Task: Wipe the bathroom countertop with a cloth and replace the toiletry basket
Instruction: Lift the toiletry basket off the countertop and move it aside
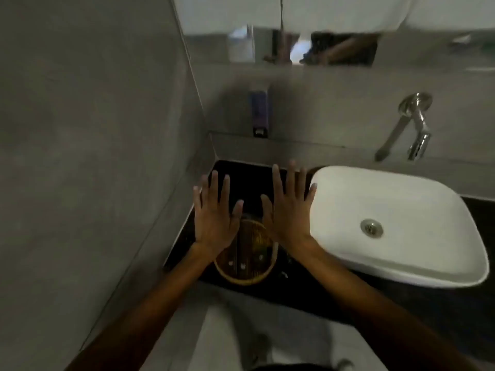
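Note:
A round woven toiletry basket (pixel 247 257) with a yellowish rim stands on the black countertop (pixel 300 293), near its front edge and left of the basin. A few small items lie inside it. My left hand (pixel 214 214) hovers over the basket's left side, fingers spread, holding nothing. My right hand (pixel 290 207) hovers over its right side, also spread flat and empty. Both palms face down above the counter. No cloth is in view.
A white rectangular basin (pixel 396 226) sits on the counter to the right, close to my right hand. A chrome tap (pixel 415 124) juts from the back wall. A dark dispenser (pixel 259 113) hangs on that wall. A grey wall closes the left side.

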Demonstrator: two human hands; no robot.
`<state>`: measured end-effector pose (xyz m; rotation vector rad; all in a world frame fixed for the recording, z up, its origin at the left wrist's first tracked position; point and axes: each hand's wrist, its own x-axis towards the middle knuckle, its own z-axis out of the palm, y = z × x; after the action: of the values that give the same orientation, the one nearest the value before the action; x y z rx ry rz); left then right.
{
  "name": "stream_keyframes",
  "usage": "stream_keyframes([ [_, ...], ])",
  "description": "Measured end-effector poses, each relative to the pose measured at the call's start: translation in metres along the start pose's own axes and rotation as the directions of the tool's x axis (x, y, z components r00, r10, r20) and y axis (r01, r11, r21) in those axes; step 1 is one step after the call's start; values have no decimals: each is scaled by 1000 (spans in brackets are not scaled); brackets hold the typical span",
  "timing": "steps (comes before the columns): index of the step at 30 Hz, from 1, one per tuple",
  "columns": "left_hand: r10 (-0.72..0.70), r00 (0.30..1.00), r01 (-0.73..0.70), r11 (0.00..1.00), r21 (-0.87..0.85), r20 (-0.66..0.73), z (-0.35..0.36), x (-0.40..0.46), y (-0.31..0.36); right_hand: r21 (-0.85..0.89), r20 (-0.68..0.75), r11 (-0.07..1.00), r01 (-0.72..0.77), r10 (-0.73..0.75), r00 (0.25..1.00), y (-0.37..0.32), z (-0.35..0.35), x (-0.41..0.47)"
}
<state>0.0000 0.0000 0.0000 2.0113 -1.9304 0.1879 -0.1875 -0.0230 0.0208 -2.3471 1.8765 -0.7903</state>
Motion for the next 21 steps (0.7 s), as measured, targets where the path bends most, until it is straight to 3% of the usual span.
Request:
stream_keyframes([
  [2,-6,976,5,1000,5,219,29,-23,-13,-64,236,990,-128,140,962,0,37,-24],
  [5,-25,888,7,999,41,460,73,-55,-40,-75,504,952,-298,294,812,7,87,-66],
  [10,-101,745,101,994,37,660,92,-52,-61,-127,732,888,-443,385,563,9,109,-69],
  [11,-108,722,143,990,6,683,90,-51,-60,-115,743,876,-468,389,544,9,108,-67],
  [18,-181,784,363,910,-201,594,63,-68,-27,5,685,885,-465,336,647,27,65,-65],
  [21,-210,792,380,904,-194,573,42,-96,7,80,641,898,-433,287,712,49,28,-84],
])
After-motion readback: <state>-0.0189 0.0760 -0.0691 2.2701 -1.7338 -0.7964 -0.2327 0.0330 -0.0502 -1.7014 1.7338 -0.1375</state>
